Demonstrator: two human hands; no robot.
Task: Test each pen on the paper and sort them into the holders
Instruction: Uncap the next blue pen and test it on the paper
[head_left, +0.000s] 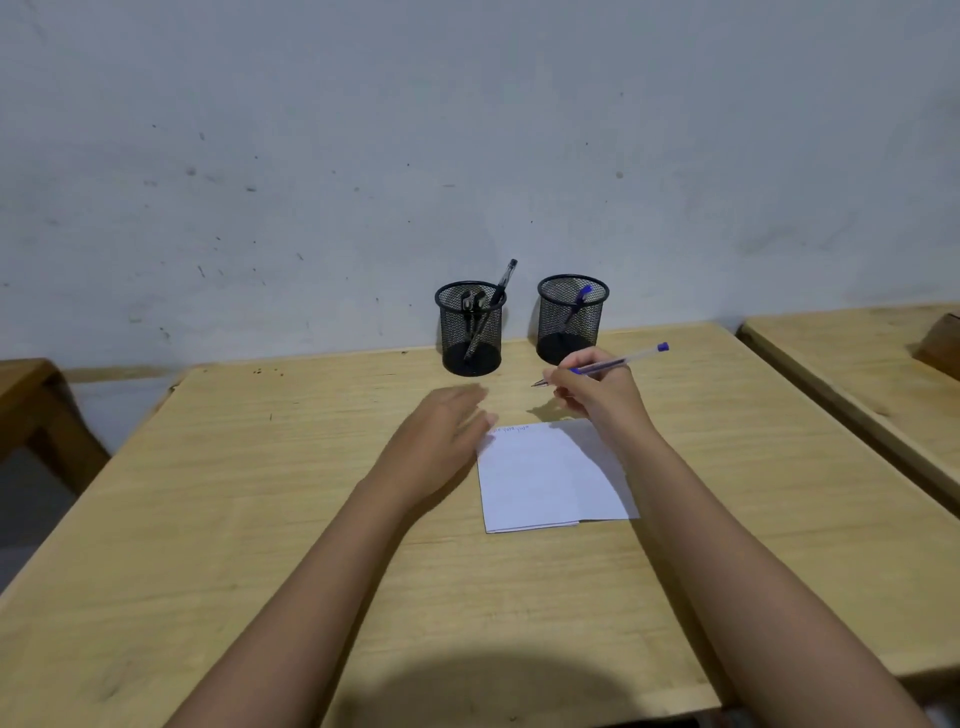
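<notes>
Scuffed grey wall backs a pale wooden worktop (260, 519), with two mesh holders against it. Left holder (471, 328) has dark pens; right holder (571, 318) has a blue-capped one. Left hand (439, 441) is blurred, spread flat and empty, its fingertips at the top left corner of the paper (545, 478), which bears faint scribbles along its top edge. Right hand (597, 397) is closed round a blue pen (605, 365), its tip pointing left and off the sheet, just before the right holder. Risks: the sheet could slide if the left hand shifts it, and the pen could knock a light holder or land in the wrong one.
</notes>
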